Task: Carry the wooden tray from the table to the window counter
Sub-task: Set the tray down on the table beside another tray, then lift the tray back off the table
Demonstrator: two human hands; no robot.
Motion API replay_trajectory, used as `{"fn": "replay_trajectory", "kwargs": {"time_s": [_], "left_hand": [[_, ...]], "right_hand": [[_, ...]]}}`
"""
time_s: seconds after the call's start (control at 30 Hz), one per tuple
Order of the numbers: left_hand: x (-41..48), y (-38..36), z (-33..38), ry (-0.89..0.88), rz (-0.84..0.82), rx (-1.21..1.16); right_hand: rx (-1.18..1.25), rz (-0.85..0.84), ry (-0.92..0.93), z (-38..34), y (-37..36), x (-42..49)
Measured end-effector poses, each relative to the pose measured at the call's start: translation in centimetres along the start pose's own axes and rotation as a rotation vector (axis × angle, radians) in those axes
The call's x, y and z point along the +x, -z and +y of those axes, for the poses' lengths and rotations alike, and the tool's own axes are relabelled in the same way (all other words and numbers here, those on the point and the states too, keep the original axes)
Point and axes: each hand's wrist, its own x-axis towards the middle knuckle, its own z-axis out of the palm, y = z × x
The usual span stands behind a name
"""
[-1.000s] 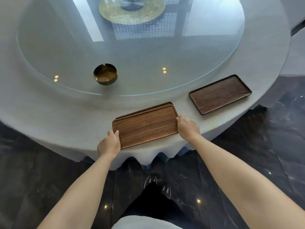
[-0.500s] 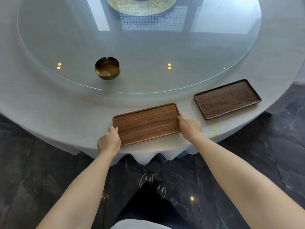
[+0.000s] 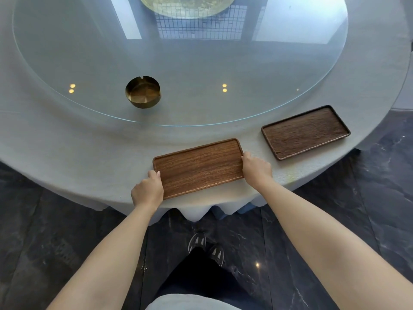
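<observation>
Gripping a wooden tray [image 3: 198, 166] by its two short ends, a person is standing at the near edge of a round table [image 3: 67, 153] and looking down at it. The left hand [image 3: 147, 191] is curling around the tray's left end, thumb lying over the rim. The right hand [image 3: 256, 167] is closing on the right end, fingertips touching the far right corner. The tray is sitting at the table's near edge on a pale grey tablecloth [image 3: 290, 175], slightly tilted so its right end is pointing farther away; whether it is resting on the cloth or just raised off it is hard to tell from this angle.

To the right, well apart from the held tray, a second tray [image 3: 305, 132] of darker wood is lying flat on the cloth near the table's right edge. A large round glass disc [image 3: 245, 86] is covering the middle of the table, mirroring windows and ceiling lights. On the glass, to the far left of the held tray, a brass ashtray [image 3: 143, 92] is standing upright. A gold-coloured disc [image 3: 187, 7] is showing partly at the far edge of the view.

Below the table, two dark shoes [image 3: 206, 246] are standing on a dark marble floor [image 3: 357, 209].
</observation>
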Motion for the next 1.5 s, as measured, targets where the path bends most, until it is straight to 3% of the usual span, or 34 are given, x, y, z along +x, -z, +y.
{"fn": "replay_trajectory", "kwargs": {"time_s": [0.3, 0.67, 1.07, 1.5], "left_hand": [[1.4, 3.3, 1.8, -0.163, 0.089, 0.030], [1.2, 4.5, 15.1, -0.382, 0.062, 0.008], [-0.2, -1.5, 30.3, -0.242, -0.110, 0.117], [0.5, -4.0, 33.4, -0.003, -0.093, 0.061]], "right_hand": [[0.020, 0.038, -0.068, 0.2, 2.9, -1.3], [0.236, 0.168, -0.276, 10.5, 7.2, -1.5], [0.302, 0.095, -0.252, 26.2, 7.6, 5.4], [0.352, 0.031, -0.173, 29.6, 5.5, 9.9]]}}
